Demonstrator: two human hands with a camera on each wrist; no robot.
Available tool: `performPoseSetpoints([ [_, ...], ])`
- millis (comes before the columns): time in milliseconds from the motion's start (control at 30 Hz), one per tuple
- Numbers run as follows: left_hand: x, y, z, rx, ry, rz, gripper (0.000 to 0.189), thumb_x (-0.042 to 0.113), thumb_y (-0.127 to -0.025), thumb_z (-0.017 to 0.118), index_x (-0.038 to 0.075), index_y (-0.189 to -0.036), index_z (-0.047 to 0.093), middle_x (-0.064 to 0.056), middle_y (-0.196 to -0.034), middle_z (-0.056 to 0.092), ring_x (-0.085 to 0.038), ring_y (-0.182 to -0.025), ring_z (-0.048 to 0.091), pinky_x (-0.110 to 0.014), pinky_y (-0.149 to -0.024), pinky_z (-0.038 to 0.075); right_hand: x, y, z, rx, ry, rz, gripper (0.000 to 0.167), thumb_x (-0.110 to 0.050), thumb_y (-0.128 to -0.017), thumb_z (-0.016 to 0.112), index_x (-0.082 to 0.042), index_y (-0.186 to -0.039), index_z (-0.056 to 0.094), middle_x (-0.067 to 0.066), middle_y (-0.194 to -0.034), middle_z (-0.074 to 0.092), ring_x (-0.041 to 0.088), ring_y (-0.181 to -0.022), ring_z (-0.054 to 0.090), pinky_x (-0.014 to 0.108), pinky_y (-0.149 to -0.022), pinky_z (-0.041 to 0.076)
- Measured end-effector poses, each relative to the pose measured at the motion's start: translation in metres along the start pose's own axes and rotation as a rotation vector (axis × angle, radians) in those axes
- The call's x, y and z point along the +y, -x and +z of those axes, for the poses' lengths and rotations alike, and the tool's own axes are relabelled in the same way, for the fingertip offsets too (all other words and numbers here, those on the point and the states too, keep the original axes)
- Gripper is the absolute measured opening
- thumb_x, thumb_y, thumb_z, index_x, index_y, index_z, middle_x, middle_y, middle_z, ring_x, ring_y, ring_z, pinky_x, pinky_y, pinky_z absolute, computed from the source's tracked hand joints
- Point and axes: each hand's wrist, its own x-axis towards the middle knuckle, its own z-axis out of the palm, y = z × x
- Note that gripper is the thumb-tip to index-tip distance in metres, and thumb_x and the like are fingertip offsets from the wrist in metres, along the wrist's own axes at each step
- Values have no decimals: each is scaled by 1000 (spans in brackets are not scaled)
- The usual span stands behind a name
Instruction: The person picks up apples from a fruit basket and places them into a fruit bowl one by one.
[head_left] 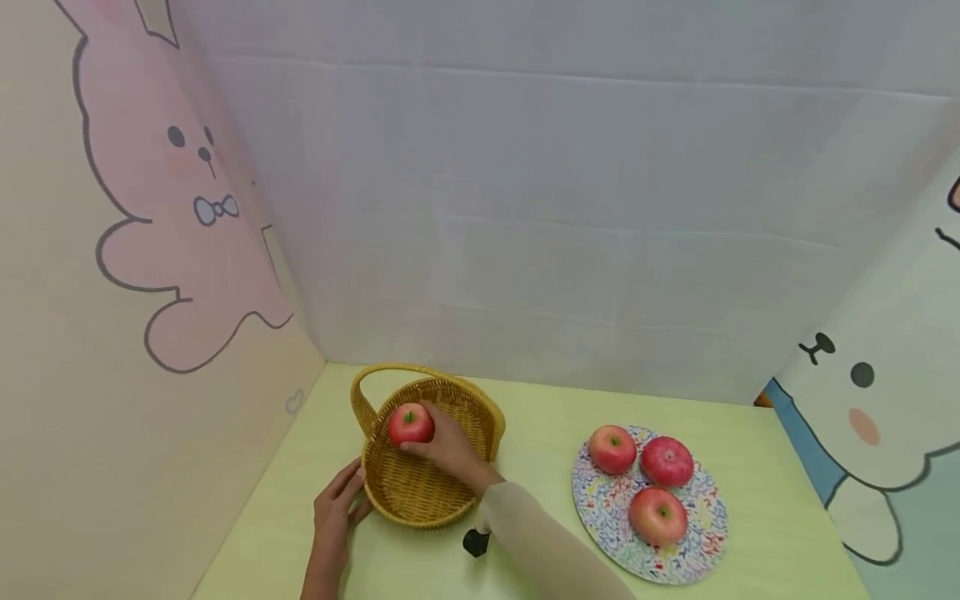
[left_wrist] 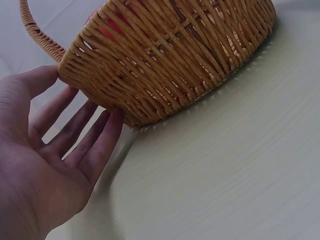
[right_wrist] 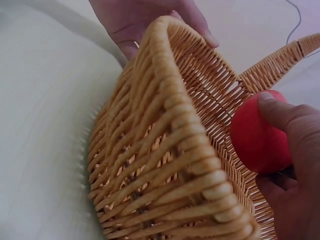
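A wicker basket (head_left: 420, 500) with an arched handle (head_left: 362, 408) stands on the left part of the table. Inside its rim, my right hand (head_left: 450, 450) grips a red apple (head_left: 410, 423) between thumb and fingers, over the woven bottom. The right wrist view shows the thumb lying across the red apple (right_wrist: 257, 135). My left hand (head_left: 333, 508) rests against the basket's left side. In the left wrist view its fingers (left_wrist: 102, 145) are spread and fairly straight against the wicker wall, with the thumb at the rim.
Right of the basket lies a round plate with a colourful pattern (head_left: 600, 517), bearing three apples (head_left: 658, 517). A small black object (head_left: 476, 542) shows beside the right sleeve. White sheeting (head_left: 540, 250) closes off the back; printed cartoon panels (head_left: 172, 250) flank the table.
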Motion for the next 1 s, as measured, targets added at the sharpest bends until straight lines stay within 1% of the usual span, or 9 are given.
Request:
performPoseSetpoints([
  [100, 1, -1, -1, -3, -13, 8, 68, 47, -99, 70, 11, -154, 53, 29, -116, 66, 5, -107, 67, -25, -85, 63, -5, 2, -4, 3, 0, -11, 86, -41, -92, 81, -7, -160, 40, 8, -155, 55, 26, -138, 58, 46, -114, 51],
  [233, 1, -1, -1, -8, -26, -5, 68, 49, -99, 69, 13, -154, 53, 30, -115, 65, 6, -108, 66, -25, -86, 63, -9, 6, -10, -3, 25, -23, 88, -42, -91, 81, -8, -160, 39, 9, -155, 54, 27, -139, 57, 46, -112, 52],
  [433, 0, 1, -1, -3, -18, -9, 68, 48, -99, 69, 12, -155, 52, 32, -112, 65, 6, -106, 66, -25, -85, 63, -16, 16, -22, -15, 44, -65, 87, -42, -91, 82, -9, -160, 40, 8, -154, 56, 27, -138, 58, 44, -110, 53],
  [533, -2, 2, -1, -2, -16, -5, 69, 48, -99, 69, 11, -155, 52, 32, -111, 65, 6, -105, 66, -25, -85, 63, -19, 20, -28, -26, 7, -55, 88, -41, -91, 82, -10, -161, 38, 8, -155, 54, 27, -140, 56, 45, -110, 53],
  [667, -2, 2, -1, 0, -9, -10, 68, 47, -99, 70, 11, -154, 52, 32, -111, 66, 6, -106, 66, -25, -85, 63, -24, 26, -34, -32, -12, -31, 89, -42, -91, 82, -13, -162, 37, 7, -157, 52, 28, -141, 55, 46, -110, 53],
  [833, -2, 2, -2, 4, -7, -19, 68, 47, -99, 70, 11, -154, 52, 32, -111, 66, 5, -106, 66, -25, -84, 63, -29, 33, -42, -41, 6, -32, 90, -44, -91, 81, -14, -163, 36, 7, -158, 51, 28, -143, 53, 48, -112, 52],
  [1000, -1, 2, -1, 8, -5, -10, 69, 47, -99, 70, 11, -154, 52, 32, -111, 66, 6, -105, 66, -25, -84, 63, -31, 39, -46, -38, 46, -62, 91, -44, -91, 81, -13, -163, 35, 7, -161, 48, 29, -146, 50, 49, -115, 50],
])
